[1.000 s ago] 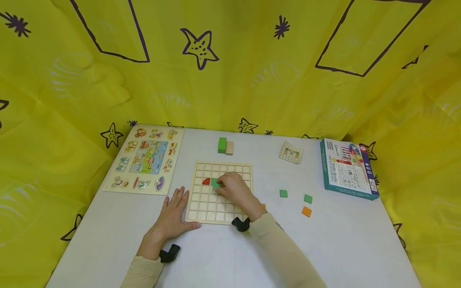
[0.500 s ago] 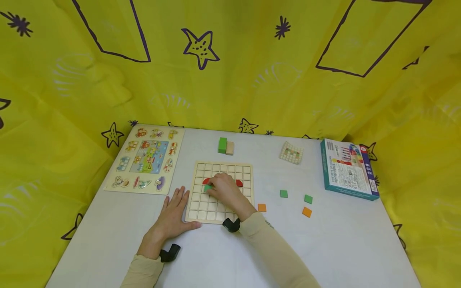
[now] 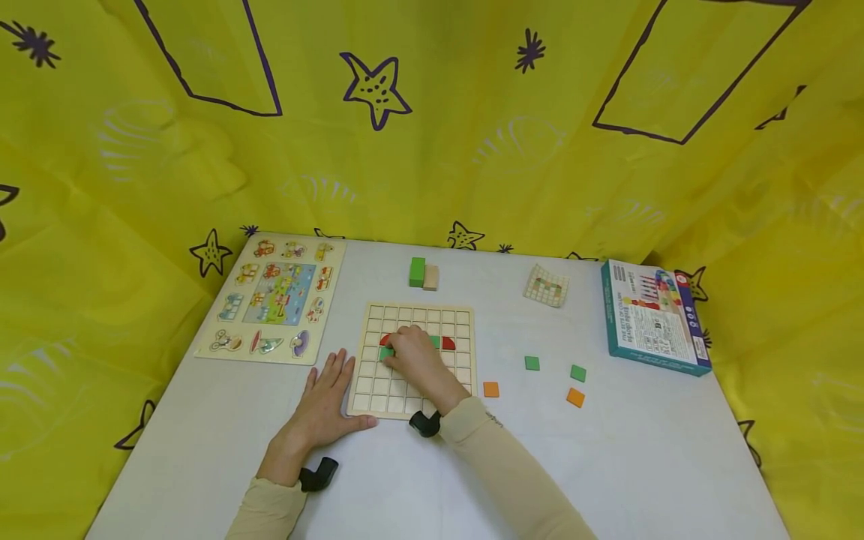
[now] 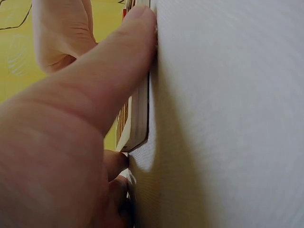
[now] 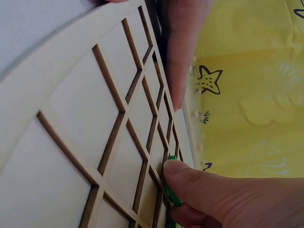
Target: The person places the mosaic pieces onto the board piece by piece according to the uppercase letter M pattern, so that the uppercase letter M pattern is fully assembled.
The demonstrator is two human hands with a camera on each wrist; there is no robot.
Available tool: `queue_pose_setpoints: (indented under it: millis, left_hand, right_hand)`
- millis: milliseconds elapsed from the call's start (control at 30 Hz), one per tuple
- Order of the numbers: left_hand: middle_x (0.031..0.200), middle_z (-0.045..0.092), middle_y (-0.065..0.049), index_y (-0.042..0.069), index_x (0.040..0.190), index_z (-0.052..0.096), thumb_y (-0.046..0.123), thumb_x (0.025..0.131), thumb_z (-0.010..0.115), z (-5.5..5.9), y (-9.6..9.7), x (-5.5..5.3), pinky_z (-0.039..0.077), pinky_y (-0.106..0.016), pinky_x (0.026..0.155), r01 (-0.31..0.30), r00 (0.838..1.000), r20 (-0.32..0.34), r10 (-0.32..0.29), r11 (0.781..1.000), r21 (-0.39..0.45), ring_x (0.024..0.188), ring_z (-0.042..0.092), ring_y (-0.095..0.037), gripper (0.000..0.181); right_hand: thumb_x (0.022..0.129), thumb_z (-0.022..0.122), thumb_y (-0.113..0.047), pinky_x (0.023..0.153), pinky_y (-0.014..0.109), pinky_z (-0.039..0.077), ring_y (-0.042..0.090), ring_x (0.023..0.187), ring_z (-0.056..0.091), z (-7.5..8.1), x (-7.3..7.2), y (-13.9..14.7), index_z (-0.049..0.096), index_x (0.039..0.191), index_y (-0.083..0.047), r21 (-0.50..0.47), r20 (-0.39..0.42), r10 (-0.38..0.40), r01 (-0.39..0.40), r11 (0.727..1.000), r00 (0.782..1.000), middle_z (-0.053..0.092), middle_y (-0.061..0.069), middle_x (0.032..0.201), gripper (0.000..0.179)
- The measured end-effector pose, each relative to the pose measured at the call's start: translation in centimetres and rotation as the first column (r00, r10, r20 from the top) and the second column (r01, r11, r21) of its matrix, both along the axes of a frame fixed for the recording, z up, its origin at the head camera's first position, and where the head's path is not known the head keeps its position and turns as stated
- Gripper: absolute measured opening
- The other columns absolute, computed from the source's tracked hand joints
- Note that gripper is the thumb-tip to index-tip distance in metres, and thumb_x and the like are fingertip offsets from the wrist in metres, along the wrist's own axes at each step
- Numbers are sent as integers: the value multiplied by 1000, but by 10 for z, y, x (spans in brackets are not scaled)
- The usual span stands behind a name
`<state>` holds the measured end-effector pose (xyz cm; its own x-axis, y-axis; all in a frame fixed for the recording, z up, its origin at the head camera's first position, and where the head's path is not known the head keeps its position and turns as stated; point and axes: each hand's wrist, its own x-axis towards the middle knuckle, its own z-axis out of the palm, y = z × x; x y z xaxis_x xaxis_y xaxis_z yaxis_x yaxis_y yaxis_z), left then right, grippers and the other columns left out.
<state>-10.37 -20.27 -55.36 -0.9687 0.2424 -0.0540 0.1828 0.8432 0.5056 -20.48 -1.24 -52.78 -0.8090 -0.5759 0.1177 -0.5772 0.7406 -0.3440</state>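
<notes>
In the head view my right hand [image 3: 420, 364] is over a square wooden grid board [image 3: 367, 406]. Thumb and fingertips pinch a green square tile [image 3: 385, 354] at a cell near the board's left side. The right wrist view shows this green tile [image 5: 173, 194] on edge at the grid; whether it is seated in the cell cannot be told. A red rounded piece [image 3: 384, 339] lies just behind it, partly covered by fingers. Another red rounded piece [image 3: 448, 343] sits farther right, beside green [image 3: 435, 342]. My left hand [image 3: 322, 411] lies flat along the board's left edge, thumb touching the front corner.
Right of the board lie green tiles [image 3: 532, 363] and orange tiles [image 3: 491, 389]. Behind it stand a green block [image 3: 417, 271] and a wooden block [image 3: 430, 278]. A pattern card [image 3: 546, 286], a box [image 3: 658, 315] and a picture puzzle [image 3: 324, 300] are farther off.
My right hand has shifted left and slightly nearer with the green tile. The right-hand red piece, the green beside it and an orange tile have come into sight. My left hand stays put.
</notes>
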Motion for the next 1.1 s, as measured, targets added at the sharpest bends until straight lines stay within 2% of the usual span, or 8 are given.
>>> queue_pose_setpoints:
  millis: [300, 600, 900, 1100]
  left_hand:
    - [159, 12, -22, -6, 152, 23, 60, 73, 76, -4, -1, 1, 1, -59, 112, -1, 1000, -9, 1, 1000, 0, 146, 5, -37, 115]
    - [160, 11, -21, -6, 152, 23, 60, 73, 77, -4, 1, 1, 2, -59, 113, -3, 1000, 1, 3, 1000, -2, 146, 5, -37, 115]
    - [160, 10, -21, -5, 152, 22, 59, 73, 78, -1, 1, 1, 1, -58, 113, -6, 1000, 2, 6, 1000, -6, 146, 4, -37, 116]
    - [160, 10, -20, -5, 152, 22, 58, 73, 78, -1, 1, 0, 0, -58, 113, -11, 1000, 15, 11, 1000, 0, 146, 3, -37, 116]
  right_hand:
    - [82, 80, -23, 71, 26, 46, 16, 77, 55, -1, 1, -4, 74, 89, -9, 22, 0, -19, 19, 1000, 1000, 59, -2, 80, 17]
    - [85, 79, -26, 80, 28, 47, 19, 89, 56, -3, 2, 0, 73, 104, -9, -4, 52, -36, 36, 999, 998, 63, 1, 95, 26]
    - [88, 75, -22, 84, 34, 46, 23, 92, 56, 6, 7, 35, 72, 104, -5, -90, 85, -41, 49, 995, 996, 64, 3, 96, 24]
    - [88, 75, -24, 86, 37, 45, 23, 96, 55, 13, 7, 65, 71, 107, -4, -107, 107, -65, 77, 991, 992, 65, 4, 100, 28]
